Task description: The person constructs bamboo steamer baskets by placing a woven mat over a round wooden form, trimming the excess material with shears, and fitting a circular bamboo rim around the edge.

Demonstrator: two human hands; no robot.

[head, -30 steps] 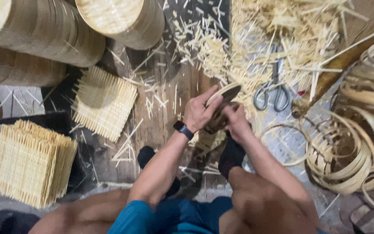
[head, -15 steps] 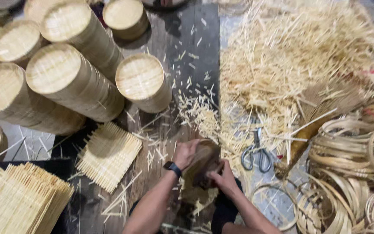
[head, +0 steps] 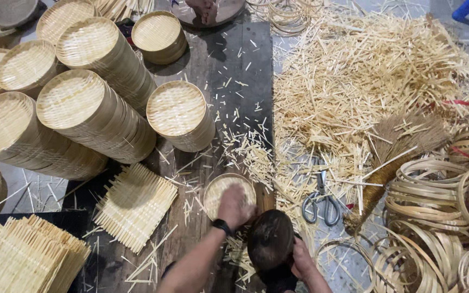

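Observation:
A small round bamboo tray with a woven bottom lies on the dark wooden board. My left hand, with a black watch on its wrist, presses down inside the tray with curled fingers. Just right of it, my right hand grips a dark brown rounded wooden block, held close beside the tray's near edge. My right fingers are partly hidden behind the block.
Tall stacks of round woven trays fill the upper left. Square woven mats lie at the lower left. Scissors, a straw broom, bamboo hoops and a heap of bamboo slivers lie right. Another person's feet are at the top.
The view has tilted up, showing more of the stacks and slivers. My hands, earlier together on the round piece, have parted: the left presses into the tray, the right holds the dark block.

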